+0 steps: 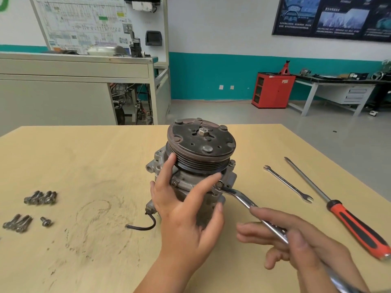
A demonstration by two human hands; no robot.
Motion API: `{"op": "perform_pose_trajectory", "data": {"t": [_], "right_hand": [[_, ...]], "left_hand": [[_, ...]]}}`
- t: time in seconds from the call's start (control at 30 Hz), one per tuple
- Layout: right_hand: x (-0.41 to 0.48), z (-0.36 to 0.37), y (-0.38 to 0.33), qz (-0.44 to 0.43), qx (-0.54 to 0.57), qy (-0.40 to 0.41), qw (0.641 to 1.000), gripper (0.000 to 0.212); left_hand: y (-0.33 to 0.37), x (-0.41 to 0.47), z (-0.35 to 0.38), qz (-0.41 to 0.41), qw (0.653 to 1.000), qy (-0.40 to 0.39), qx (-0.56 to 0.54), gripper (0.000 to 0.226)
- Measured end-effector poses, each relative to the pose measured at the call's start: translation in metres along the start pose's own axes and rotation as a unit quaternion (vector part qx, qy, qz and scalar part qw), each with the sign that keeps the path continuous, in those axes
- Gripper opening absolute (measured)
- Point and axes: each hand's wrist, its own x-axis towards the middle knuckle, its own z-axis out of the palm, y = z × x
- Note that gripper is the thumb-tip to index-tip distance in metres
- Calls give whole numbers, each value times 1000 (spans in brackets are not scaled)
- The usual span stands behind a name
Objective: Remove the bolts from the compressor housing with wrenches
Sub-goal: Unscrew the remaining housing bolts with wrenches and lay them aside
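A grey compressor (196,163) stands upright on the wooden table (84,157), its dark pulley facing up. My left hand (186,208) wraps around the housing below the pulley. A bolt (219,184) sits on the housing's right side, and the head of a silver wrench (237,194) is seated on it. My right hand (300,244) grips the wrench handle, which runs down to the lower right. Removed bolts lie at the left in two small heaps (40,197) (18,223), with a single short one (46,221) beside them.
An open-ended spanner (287,183) and a long screwdriver with a red and black handle (347,216) lie on the table to the right. A black wire (146,225) trails from the compressor's base. Benches and a red cabinet (273,89) stand far behind.
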Motion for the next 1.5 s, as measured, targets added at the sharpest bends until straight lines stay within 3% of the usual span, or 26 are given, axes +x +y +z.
{"op": "perform_pose_trajectory", "data": {"t": [0.07,0.2,0.27,0.33,0.4,0.5,0.57,0.7,0.8,0.87,0.97,1.07,1.2,1.5], "right_hand": [[12,-7,2,-8,61,6,998,51],[66,-11,27,72,206,135,966,29],[93,-7,40,100,183,128,970,15],[114,-2,45,126,158,97,975,22],[126,0,43,147,204,70,965,27],[118,-12,36,139,421,51,895,25],[97,-21,34,106,482,76,866,24],[44,-22,26,33,370,174,912,32],[15,-8,28,-60,251,209,943,13],[6,8,31,-107,139,243,954,34],[1,28,31,-158,20,238,958,19],[0,33,32,-166,-62,205,963,18],[-3,32,24,-153,-90,168,970,16],[9,9,5,-70,-45,113,990,19]], "left_hand": [[-1,0,2,7,1000,0,11,33],[2,-2,3,-12,1000,2,-5,30],[3,-2,2,-16,1000,3,-1,28],[4,0,0,-27,1000,1,-7,28],[4,1,-4,-35,999,-4,-13,29],[2,3,-9,-48,999,-7,-11,30],[2,4,-10,-57,998,-2,-19,24],[2,6,-8,-52,998,15,-14,22],[4,6,-5,-54,998,15,-5,20],[5,6,-6,-60,998,13,-12,16],[4,5,-6,-53,998,17,-9,22],[4,6,-4,-46,999,7,8,30],[1,3,-4,-31,999,-6,20,35],[-3,-1,0,-14,999,-21,29,41]]}}
